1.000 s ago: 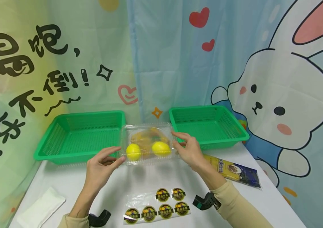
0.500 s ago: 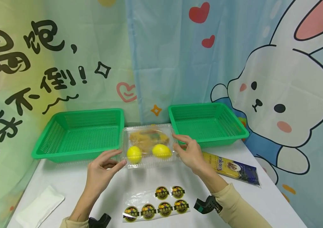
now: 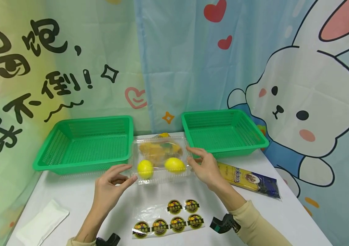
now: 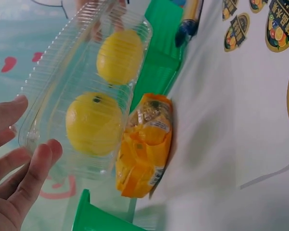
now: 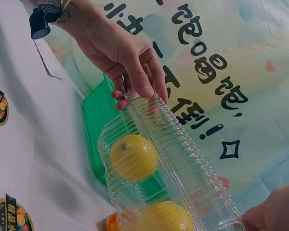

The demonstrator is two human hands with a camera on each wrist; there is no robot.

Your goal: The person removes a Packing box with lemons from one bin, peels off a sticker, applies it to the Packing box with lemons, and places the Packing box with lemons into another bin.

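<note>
Head view. A clear box containing two lemons is held above the counter, before the gap between the green baskets; uneven support could tilt it and send the fruit rolling. Left wrist view. The left hand, thumb and fingers slightly parted, pinches one end; slipping fingertips could drop it. Right wrist view. The right hand, partly cropped, grips the opposite end.
</note>
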